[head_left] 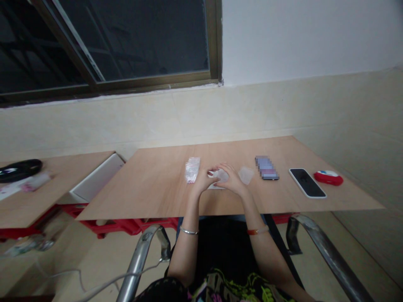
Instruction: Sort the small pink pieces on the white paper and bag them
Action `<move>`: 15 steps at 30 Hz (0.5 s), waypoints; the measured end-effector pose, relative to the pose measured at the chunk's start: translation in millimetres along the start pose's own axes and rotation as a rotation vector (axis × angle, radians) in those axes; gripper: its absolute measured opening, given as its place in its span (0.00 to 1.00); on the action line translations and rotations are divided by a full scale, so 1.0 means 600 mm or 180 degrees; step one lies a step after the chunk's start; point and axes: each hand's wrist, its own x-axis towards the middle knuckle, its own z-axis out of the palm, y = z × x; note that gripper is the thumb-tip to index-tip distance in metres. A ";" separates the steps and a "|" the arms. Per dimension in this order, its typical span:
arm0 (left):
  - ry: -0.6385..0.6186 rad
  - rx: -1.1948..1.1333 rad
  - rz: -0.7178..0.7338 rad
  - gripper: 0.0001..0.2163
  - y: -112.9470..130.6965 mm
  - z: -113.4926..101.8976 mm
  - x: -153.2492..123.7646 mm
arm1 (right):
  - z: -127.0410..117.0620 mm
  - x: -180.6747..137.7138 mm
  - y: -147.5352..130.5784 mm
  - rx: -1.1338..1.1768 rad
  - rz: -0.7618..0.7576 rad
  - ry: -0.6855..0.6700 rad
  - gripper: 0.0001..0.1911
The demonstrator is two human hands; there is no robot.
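Both hands mid-table: left hand [204,178] & right hand [231,179] fingers pinched together on small clear bag [221,176], stack of bags [192,169] just left, phone [307,182] right; no legible writing.

small clear plastic bag [221,176] | translucent | held above table edge

2 hands [204,179], 2 phones [307,182], 2 bracelets [189,231], 1 bag stack [192,169], 1 red case [328,178]
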 end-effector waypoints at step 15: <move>0.0180 0.1125 0.0270 0.11 -0.127 0.091 0.015 | -0.011 0.012 0.011 0.0677 0.0870 0.2196 0.29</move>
